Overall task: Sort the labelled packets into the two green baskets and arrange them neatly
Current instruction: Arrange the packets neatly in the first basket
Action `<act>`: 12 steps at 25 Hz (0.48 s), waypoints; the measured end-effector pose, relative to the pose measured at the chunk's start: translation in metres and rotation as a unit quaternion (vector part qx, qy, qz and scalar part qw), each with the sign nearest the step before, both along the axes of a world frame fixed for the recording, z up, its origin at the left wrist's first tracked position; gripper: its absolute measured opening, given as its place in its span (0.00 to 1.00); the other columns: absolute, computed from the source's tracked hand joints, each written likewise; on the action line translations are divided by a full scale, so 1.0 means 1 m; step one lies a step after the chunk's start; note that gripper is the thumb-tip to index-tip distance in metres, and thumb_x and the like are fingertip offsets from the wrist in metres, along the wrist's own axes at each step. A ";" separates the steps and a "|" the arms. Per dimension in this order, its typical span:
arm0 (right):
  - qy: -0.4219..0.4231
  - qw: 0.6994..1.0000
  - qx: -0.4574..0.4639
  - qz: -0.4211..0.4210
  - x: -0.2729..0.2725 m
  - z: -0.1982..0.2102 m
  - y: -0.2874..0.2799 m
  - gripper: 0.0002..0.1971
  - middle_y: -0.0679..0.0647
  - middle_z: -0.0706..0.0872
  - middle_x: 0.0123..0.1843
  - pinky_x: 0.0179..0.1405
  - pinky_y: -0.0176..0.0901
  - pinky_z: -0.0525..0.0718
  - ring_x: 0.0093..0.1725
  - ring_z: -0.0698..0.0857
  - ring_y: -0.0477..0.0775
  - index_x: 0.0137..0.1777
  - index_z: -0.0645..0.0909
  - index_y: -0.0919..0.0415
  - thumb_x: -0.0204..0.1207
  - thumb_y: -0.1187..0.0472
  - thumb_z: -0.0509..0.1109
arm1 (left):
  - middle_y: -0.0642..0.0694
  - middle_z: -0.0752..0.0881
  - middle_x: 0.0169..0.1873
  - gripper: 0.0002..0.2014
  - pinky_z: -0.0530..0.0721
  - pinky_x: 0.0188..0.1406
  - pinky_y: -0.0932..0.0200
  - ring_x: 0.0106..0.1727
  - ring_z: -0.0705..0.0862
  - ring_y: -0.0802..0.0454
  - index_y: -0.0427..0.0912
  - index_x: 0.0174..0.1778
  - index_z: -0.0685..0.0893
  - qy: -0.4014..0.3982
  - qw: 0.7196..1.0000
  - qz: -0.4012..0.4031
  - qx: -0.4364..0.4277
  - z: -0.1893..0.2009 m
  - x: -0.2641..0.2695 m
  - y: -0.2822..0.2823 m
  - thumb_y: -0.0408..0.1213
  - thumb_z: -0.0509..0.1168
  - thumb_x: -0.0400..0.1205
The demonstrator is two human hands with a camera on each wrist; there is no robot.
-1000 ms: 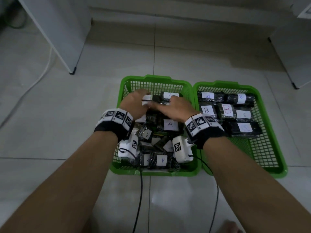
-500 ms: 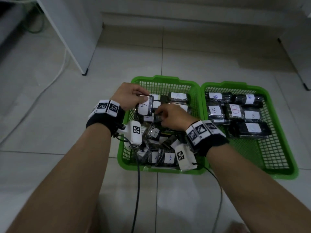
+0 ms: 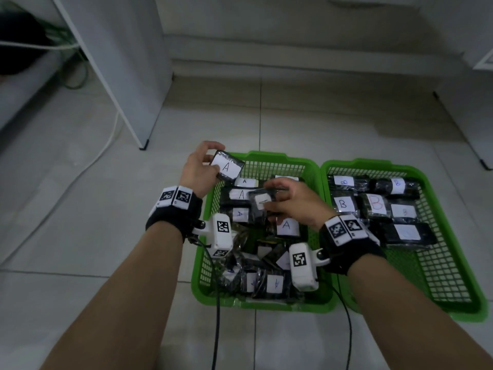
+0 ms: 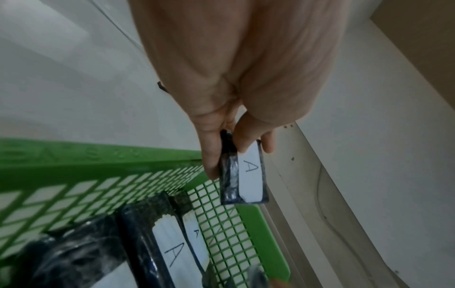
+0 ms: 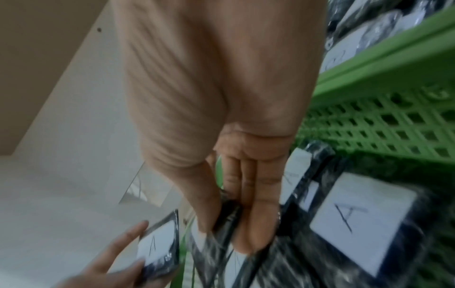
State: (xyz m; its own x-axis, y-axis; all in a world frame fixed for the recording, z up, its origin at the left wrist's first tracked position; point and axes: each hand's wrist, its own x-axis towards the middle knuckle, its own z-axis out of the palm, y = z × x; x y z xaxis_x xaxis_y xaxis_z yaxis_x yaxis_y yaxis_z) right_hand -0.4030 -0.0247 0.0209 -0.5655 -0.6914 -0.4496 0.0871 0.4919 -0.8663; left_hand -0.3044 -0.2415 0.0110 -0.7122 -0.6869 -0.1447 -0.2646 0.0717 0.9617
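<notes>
The left hand point(image 3: 198, 169) pinches a black packet labelled A point(image 3: 226, 168) between thumb and fingers, held above the upper left corner of the left green basket point(image 3: 256, 303). Just right of it, the right hand point(image 3: 296, 204) grips a second dark packet point(image 3: 261, 202) over the middle of that basket, its label too blurred to read. Below them, A packets lie jumbled in the left basket. The right green basket point(image 3: 458, 236), touching it at the frame's right, holds B packets point(image 3: 376, 206) in rows. Both baskets sit on a tiled floor point(image 3: 80, 236).
</notes>
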 end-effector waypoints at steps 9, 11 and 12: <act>-0.125 0.960 -0.112 -0.223 -0.023 0.005 0.013 0.14 0.67 0.92 0.56 0.44 0.58 0.94 0.48 0.94 0.68 0.64 0.83 0.63 0.81 0.73 0.71 | 0.43 0.86 0.57 0.21 0.83 0.61 0.50 0.58 0.85 0.43 0.52 0.64 0.87 -0.151 0.899 -0.183 -0.369 -0.005 -0.026 0.013 0.39 0.77 0.74; -0.106 0.961 -0.098 -0.235 -0.026 0.003 0.016 0.12 0.65 0.91 0.55 0.38 0.55 0.93 0.43 0.94 0.62 0.62 0.86 0.61 0.81 0.71 0.71 | 0.47 0.88 0.57 0.20 0.75 0.62 0.48 0.60 0.82 0.44 0.56 0.64 0.86 -0.209 0.844 -0.187 -0.457 -0.008 -0.026 0.012 0.45 0.76 0.75; -0.102 0.960 -0.101 -0.242 -0.027 0.003 0.016 0.13 0.63 0.90 0.56 0.36 0.54 0.93 0.42 0.93 0.59 0.62 0.87 0.60 0.81 0.72 0.70 | 0.49 0.88 0.56 0.20 0.71 0.61 0.48 0.61 0.80 0.45 0.58 0.64 0.85 -0.238 0.817 -0.183 -0.493 -0.008 -0.025 0.012 0.46 0.74 0.76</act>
